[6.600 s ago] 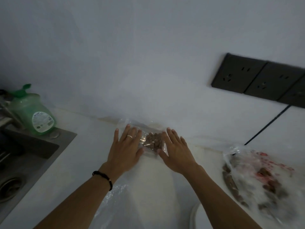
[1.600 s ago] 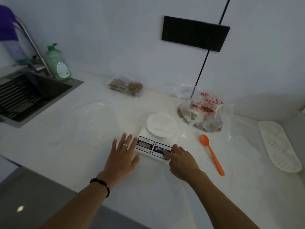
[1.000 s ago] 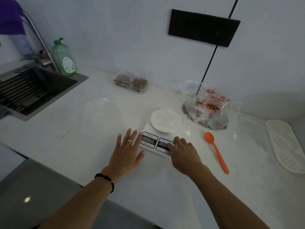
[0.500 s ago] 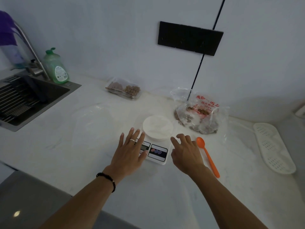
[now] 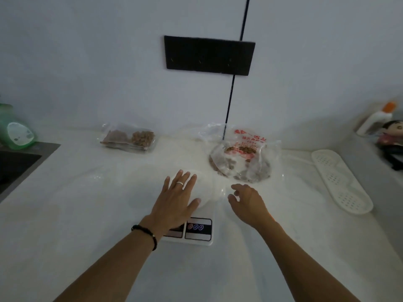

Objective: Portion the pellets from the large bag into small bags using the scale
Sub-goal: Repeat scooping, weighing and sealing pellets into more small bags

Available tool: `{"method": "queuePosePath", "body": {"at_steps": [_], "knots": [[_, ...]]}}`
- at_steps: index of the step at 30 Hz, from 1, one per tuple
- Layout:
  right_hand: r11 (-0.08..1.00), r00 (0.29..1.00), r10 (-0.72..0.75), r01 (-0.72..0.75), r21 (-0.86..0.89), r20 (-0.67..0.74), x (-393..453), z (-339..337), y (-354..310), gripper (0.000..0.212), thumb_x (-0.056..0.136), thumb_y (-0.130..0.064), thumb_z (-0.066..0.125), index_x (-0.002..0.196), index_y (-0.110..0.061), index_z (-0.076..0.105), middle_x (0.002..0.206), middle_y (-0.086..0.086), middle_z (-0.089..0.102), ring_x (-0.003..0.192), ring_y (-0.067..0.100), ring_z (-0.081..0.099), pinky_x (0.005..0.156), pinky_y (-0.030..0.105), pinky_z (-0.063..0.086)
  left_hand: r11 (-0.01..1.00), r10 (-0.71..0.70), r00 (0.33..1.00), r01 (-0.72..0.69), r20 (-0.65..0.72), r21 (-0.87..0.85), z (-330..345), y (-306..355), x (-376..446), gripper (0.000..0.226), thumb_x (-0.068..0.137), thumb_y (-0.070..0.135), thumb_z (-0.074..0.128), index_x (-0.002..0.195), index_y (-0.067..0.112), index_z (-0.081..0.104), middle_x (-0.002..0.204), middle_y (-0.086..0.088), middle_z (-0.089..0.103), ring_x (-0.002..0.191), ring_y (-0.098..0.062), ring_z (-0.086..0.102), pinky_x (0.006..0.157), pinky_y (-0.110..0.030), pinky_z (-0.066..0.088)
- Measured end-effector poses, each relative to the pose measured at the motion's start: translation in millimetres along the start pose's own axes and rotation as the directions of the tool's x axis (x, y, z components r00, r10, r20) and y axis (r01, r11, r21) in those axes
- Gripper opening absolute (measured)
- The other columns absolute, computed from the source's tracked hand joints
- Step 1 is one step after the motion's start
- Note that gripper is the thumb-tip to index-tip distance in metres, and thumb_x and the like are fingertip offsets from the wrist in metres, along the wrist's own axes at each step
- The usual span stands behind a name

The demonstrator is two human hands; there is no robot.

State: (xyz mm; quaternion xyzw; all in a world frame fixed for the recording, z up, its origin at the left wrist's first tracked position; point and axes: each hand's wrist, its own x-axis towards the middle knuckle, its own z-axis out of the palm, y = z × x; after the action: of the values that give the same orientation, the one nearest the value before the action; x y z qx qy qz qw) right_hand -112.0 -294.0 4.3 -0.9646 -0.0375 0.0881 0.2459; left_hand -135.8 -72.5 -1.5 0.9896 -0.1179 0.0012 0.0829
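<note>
A white kitchen scale (image 5: 197, 231) sits in front of me on the white counter. My left hand (image 5: 176, 200) lies flat with spread fingers over its round weighing plate (image 5: 207, 190) and hides the display. My right hand (image 5: 247, 201) hovers just right of the plate with loosely curled fingers, holding nothing. The large clear bag of brown pellets (image 5: 239, 158) with red print sits behind it to the right. Filled small bags of pellets (image 5: 128, 139) lie against the wall at the back left. The orange spoon is hidden.
A sink edge (image 5: 19, 164) and a green soap bottle (image 5: 15, 129) are at the left. A white perforated tray (image 5: 340, 182) lies at the right, with a bottle (image 5: 375, 120) and a figurine (image 5: 392, 140) beyond it. A black socket panel (image 5: 209, 55) hangs on the wall. Thin clear plastic (image 5: 93, 177) lies on the counter.
My left hand slid from beside the display onto the weighing plate. My right hand left the scale's buttons and moved right and forward. The view shifted closer to the scale.
</note>
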Motion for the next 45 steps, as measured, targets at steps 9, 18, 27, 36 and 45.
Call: {"method": "queuePosePath", "body": {"at_steps": [9, 18, 27, 36, 45], "knots": [[0.731, 0.919, 0.365, -0.384, 0.564, 0.152, 57.1, 13.7, -21.8, 0.039, 0.087, -0.021, 0.070, 0.119, -0.017, 0.048, 0.102, 0.010, 0.066, 0.087, 0.020, 0.064, 0.080, 0.038, 0.052, 0.985, 0.168, 0.974, -0.162, 0.153, -0.052, -0.8, -34.7, 70.5, 0.072, 0.099, 0.049, 0.036, 0.155, 0.019, 0.004, 0.163, -0.004, 0.008, 0.150, -0.019, -0.004, 0.121, -0.041, 0.000], [0.599, 0.965, 0.151, -0.262, 0.757, 0.215, 57.3, -21.3, -35.7, 0.012, 0.088, 0.003, 0.060, 0.090, -0.005, 0.069, 0.072, 0.004, 0.063, 0.064, 0.014, 0.058, 0.063, 0.025, 0.051, 0.912, 0.190, 0.982, -0.172, 0.012, -0.373, -21.5, -15.2, 99.4, 0.049, 0.101, 0.031, 0.043, 0.144, 0.010, 0.035, 0.141, -0.014, 0.047, 0.134, -0.027, 0.039, 0.113, -0.039, 0.025], [0.698, 0.990, -0.008, -0.093, 0.710, 0.137, 65.1, -59.9, -43.9, 0.007, 0.084, 0.005, 0.064, 0.084, -0.001, 0.068, 0.065, 0.004, 0.060, 0.056, 0.011, 0.053, 0.056, 0.024, 0.048, 0.751, 0.012, 0.999, 0.021, 0.046, -0.660, -73.1, 10.3, 118.9, 0.022, 0.096, 0.016, 0.051, 0.078, 0.009, 0.061, 0.067, 0.001, 0.062, 0.064, -0.013, 0.058, 0.066, -0.026, 0.046], [0.674, 0.992, -0.020, -0.080, 0.734, 0.127, 66.7, -88.7, -44.7, 0.011, 0.084, 0.009, 0.065, 0.086, -0.001, 0.069, 0.072, 0.013, 0.064, 0.055, 0.014, 0.053, 0.053, 0.023, 0.047, 0.726, -0.047, 0.997, -0.007, -0.060, -0.687, -87.9, 21.0, 128.5, 0.020, 0.092, 0.018, 0.059, 0.080, 0.003, 0.063, 0.068, -0.008, 0.063, 0.061, -0.014, 0.053, 0.068, -0.032, 0.049], [0.670, 0.994, 0.082, -0.107, 0.735, 0.071, 67.1, -89.2, -46.2, 0.008, 0.082, 0.006, 0.062, 0.079, 0.008, 0.069, 0.065, 0.015, 0.058, 0.048, 0.015, 0.043, 0.047, 0.026, 0.037, 0.837, 0.131, 0.990, -0.086, 0.046, -0.541, -97.5, 26.9, 113.0, 0.080, 0.077, 0.039, 0.078, 0.145, 0.022, 0.039, 0.137, 0.000, 0.046, 0.129, -0.014, 0.042, 0.104, -0.024, 0.035]]}}
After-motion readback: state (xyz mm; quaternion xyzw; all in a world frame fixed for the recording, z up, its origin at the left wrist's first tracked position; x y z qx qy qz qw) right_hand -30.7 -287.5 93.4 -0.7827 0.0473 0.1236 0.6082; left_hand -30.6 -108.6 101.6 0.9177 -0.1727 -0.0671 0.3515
